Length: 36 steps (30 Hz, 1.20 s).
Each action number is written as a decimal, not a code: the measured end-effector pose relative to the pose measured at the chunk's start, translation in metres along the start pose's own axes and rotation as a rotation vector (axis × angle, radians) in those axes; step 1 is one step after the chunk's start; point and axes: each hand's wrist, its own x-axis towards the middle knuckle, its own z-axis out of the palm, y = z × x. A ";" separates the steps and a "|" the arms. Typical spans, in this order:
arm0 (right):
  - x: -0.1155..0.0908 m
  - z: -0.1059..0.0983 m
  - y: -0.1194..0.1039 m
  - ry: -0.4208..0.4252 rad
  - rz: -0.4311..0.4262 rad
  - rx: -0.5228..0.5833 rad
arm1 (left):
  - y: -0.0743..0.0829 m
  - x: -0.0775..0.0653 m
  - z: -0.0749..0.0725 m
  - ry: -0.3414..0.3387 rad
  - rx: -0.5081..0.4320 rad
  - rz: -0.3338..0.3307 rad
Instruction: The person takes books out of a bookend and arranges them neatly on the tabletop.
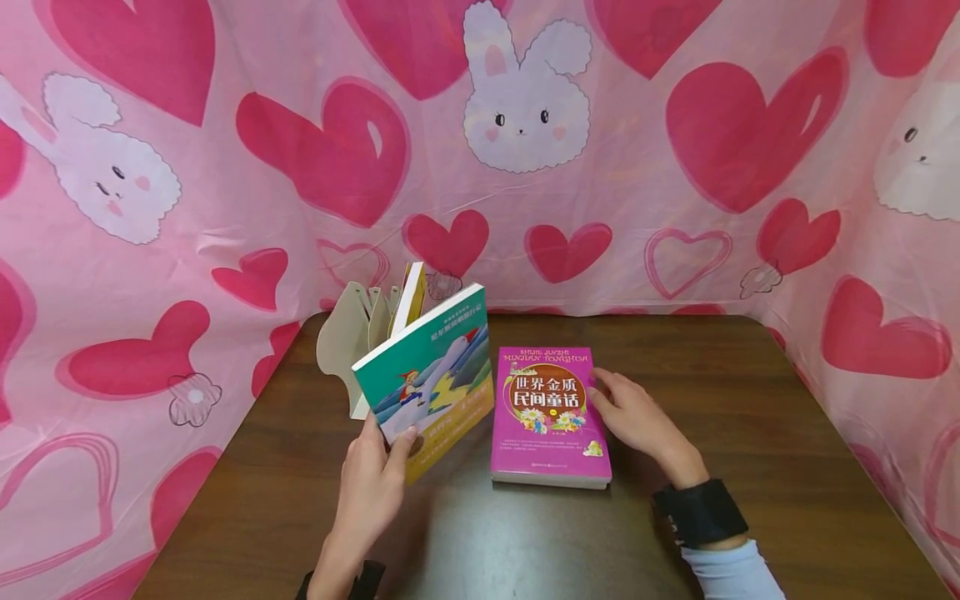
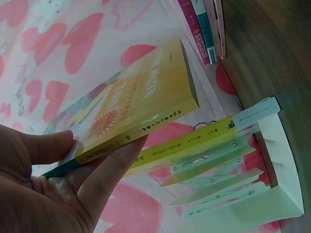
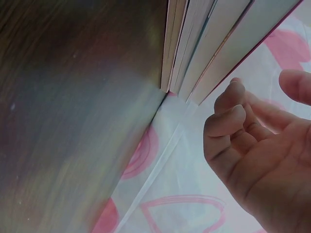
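Note:
My left hand [image 1: 371, 483] grips a picture book [image 1: 431, 375] by its lower corner, thumb on the front cover and fingers behind. The book is raised and tilted, its cover green above and yellow below; its yellow spine faces the left wrist view. Just behind it, a cream book rack [image 1: 341, 342] holds a yellow-spined book [image 2: 194, 145] upright, partly hidden in the head view. My right hand [image 1: 637, 421] is at the right side of a magenta book [image 1: 551, 458], with fingers loosely bent and nothing in its grasp. Whether the fingertips touch that book I cannot tell.
The magenta book tops a stack of several books [image 3: 209, 48] lying flat on the dark wooden table [image 1: 765, 467]. Thin upright dividers [image 2: 218, 194] stand in the rack. A pink heart-and-rabbit cloth [image 1: 630, 167] hangs around the table's back and sides.

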 end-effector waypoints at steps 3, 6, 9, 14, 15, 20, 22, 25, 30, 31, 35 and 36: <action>0.000 0.001 -0.002 -0.002 0.000 0.005 | -0.001 0.001 0.001 -0.010 -0.010 -0.001; 0.000 0.004 -0.007 -0.007 -0.001 0.017 | -0.002 0.002 0.001 -0.023 -0.024 -0.004; 0.001 0.008 -0.012 -0.013 -0.009 0.020 | -0.002 0.004 0.002 -0.036 -0.044 -0.008; 0.002 0.016 -0.019 0.012 -0.051 0.015 | -0.004 0.005 0.004 -0.053 -0.078 -0.008; 0.002 0.017 -0.021 0.019 -0.061 0.020 | -0.005 0.005 0.004 -0.054 -0.084 -0.007; 0.002 0.023 -0.027 0.034 -0.110 0.063 | -0.007 0.007 0.005 -0.065 -0.124 0.002; 0.002 0.024 -0.031 0.038 -0.119 0.082 | -0.008 0.009 0.006 -0.073 -0.143 0.008; 0.002 0.028 -0.036 0.042 -0.143 0.115 | -0.008 0.012 0.008 -0.079 -0.164 0.014; 0.001 0.037 -0.043 0.050 -0.192 0.158 | -0.010 0.014 0.011 -0.106 -0.174 0.016; 0.000 0.039 -0.044 0.050 -0.198 0.163 | -0.010 0.015 0.012 -0.115 -0.177 0.013; -0.002 0.044 -0.049 0.077 -0.224 0.157 | -0.012 0.016 0.014 -0.152 -0.199 0.015; -0.002 0.044 -0.050 0.082 -0.228 0.156 | -0.012 0.016 0.014 -0.160 -0.205 0.019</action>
